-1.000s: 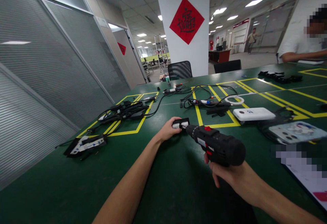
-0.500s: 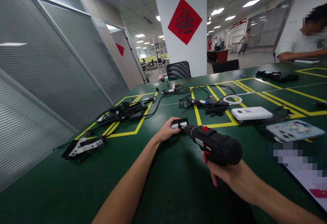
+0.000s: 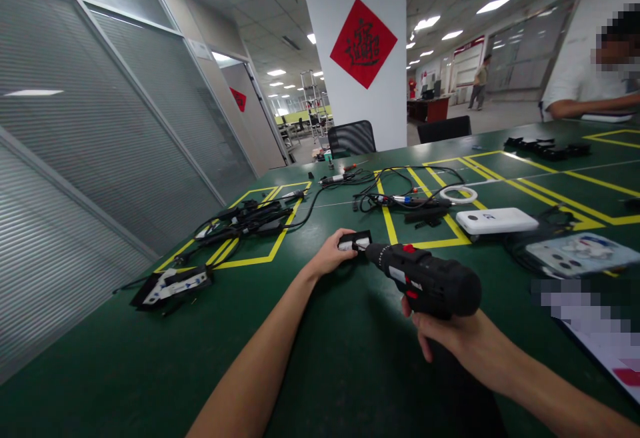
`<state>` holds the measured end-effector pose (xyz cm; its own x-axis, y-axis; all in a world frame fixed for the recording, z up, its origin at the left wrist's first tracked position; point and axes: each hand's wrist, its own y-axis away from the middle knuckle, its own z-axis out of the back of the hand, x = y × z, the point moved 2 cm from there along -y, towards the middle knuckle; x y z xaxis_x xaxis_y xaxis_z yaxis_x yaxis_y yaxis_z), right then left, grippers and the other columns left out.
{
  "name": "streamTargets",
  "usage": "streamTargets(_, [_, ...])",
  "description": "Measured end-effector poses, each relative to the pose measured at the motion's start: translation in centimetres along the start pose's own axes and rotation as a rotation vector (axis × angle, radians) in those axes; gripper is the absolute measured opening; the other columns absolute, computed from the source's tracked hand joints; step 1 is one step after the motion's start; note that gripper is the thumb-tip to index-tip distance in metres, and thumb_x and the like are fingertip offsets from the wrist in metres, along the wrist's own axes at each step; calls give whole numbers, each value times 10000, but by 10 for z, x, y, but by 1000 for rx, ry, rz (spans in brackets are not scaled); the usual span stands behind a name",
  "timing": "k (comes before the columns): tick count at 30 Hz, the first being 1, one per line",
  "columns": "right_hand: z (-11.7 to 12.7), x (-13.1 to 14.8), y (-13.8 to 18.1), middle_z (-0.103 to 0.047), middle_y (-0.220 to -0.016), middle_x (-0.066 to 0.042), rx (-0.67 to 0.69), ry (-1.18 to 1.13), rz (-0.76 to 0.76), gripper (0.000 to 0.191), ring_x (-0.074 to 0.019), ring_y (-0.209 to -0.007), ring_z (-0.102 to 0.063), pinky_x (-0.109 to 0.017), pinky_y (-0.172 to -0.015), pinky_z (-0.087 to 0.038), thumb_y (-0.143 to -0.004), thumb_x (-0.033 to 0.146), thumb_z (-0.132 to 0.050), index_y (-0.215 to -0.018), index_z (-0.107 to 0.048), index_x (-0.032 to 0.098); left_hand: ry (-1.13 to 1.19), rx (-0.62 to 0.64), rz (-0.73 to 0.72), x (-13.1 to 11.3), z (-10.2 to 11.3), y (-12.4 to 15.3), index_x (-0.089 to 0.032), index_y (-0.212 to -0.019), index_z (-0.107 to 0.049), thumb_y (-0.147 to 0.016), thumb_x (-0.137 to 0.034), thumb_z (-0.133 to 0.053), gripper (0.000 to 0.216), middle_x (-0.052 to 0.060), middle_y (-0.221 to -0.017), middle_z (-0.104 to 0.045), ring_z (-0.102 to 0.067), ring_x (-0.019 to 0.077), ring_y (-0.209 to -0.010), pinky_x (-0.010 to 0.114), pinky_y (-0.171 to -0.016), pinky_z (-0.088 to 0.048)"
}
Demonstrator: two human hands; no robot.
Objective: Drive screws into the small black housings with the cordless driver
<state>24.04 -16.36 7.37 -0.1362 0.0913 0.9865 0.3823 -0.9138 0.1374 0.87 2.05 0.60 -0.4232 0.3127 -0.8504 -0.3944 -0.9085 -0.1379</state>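
Observation:
My left hand point(image 3: 333, 255) is closed around the left end of a small black box-shaped part point(image 3: 364, 236) with a whitish face, low over the green table. In my right hand point(image 3: 440, 331) is a black cordless drill point(image 3: 425, 277) with red switches, gripped by its handle. The drill points away and to the left, and its bit meets the near face of the part. Whether the tip sits in a screw is too small to make out. My right fingers are partly hidden under the drill body.
Tangled black cables point(image 3: 250, 218) lie at left, near a black-and-white piece point(image 3: 173, 287). More cables point(image 3: 400, 199), a white ring point(image 3: 459, 195), a white power bank point(image 3: 496, 221) and a phone point(image 3: 583, 253) lie to the right. Another person point(image 3: 590, 91) sits at the far right.
The view has shifted slightly, so the scene sits a little further right. Both hands, the drill and the black part keep nearly the same arrangement.

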Motion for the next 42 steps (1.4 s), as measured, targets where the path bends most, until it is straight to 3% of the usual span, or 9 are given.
streamTargets(5, [-5, -6, 2, -572, -854, 8, -16, -27, 6, 60, -99, -545, -529, -284, -588, -435, -840, 241, -467, -864, -486, 190, -4, -6, -31, -2, -1, 1, -175, -1177, -482, -668, -223, -653, 539, 39, -1040, -582, -558, 161, -866, 282, -780, -447])
streamTargets(10, [-5, -6, 3, -568, -791, 20, -4, -28, 9, 63, -107, -552, -530, -292, -617, -433, -840, 235, -462, -868, -493, 188, 12, 8, -36, -4, 0, 1, -198, -1203, -483, -677, -216, -648, 552, 35, -1064, -576, -554, 172, -899, 303, -822, -435])
streamTargets(17, [-5, -3, 5, -529, -763, 34, -8, -50, 5, 76, -106, -555, -512, -274, -589, -431, -817, 245, -493, -872, -494, 192, -84, 11, -95, -9, 2, 2, -211, -1003, -666, -707, -292, -645, 308, 51, -1069, -553, -513, 205, -1008, 338, -923, -381])
streamTargets(25, [-4, 2, 7, -523, -660, 45, -8, 23, -24, 98, -131, -605, -515, -281, -610, -423, -827, 242, -487, -912, -506, 198, -73, -6, -86, -12, 2, 2, -210, -997, -676, -735, -327, -623, 292, 61, -1113, -550, -502, 216, -1052, 350, -954, -368])
streamTargets(42, [1, -5, 3, -540, -653, 44, -3, 39, -10, 154, -138, -626, -533, -287, -615, -418, -868, 252, -458, -996, -527, 202, -76, -6, -94, -8, 2, 1, -214, -989, -682, -757, -354, -592, 285, 54, -1113, -545, -498, 218, -1071, 351, -973, -356])
